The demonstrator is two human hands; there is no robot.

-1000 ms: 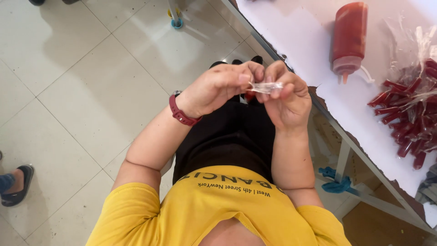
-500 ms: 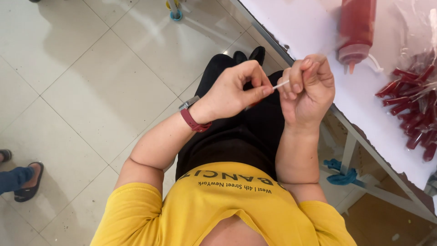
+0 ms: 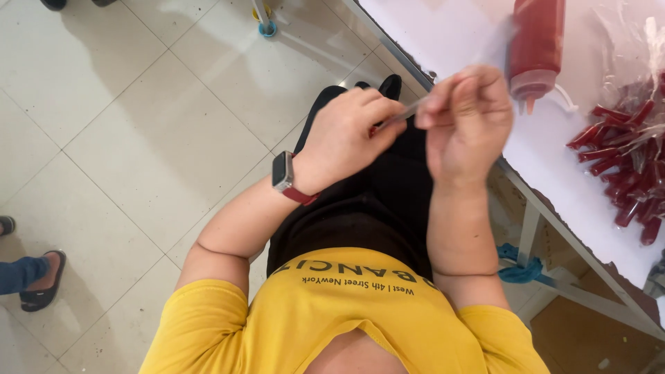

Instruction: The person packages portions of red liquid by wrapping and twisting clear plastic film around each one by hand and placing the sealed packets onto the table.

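You are sitting over a pale tiled floor [image 3: 138,138], in a yellow shirt [image 3: 346,312] and black trousers [image 3: 367,201]. To your right a white counter [image 3: 554,173] is running along on thin metal legs.

On that counter a pile of small red packets [image 3: 627,166] is lying near the far right edge, with a clear plastic bag [image 3: 623,48] over part of it. A red squeeze bottle [image 3: 535,45] is standing upside down just beside the pile, its tip pointing toward the counter.

Both your hands are raised in front of you, over your lap and beside the counter's edge. Your right hand [image 3: 467,121] is curled almost closed, and its thumb and fingertips are pinching one end of a thin clear tube [image 3: 402,114]. Your left hand [image 3: 346,138] is also curled nearly closed, and its fingertips are pinching the other end of the same tube. The tube is blurred, so you cannot tell what is inside, though a bit of red is showing by your left fingers. It is slanting between the two hands, well apart from the pile.

A watch with a red strap [image 3: 285,179] is sitting on your left wrist.

Down at the left edge, another person's foot in a dark sandal [image 3: 41,280] is resting on the floor.
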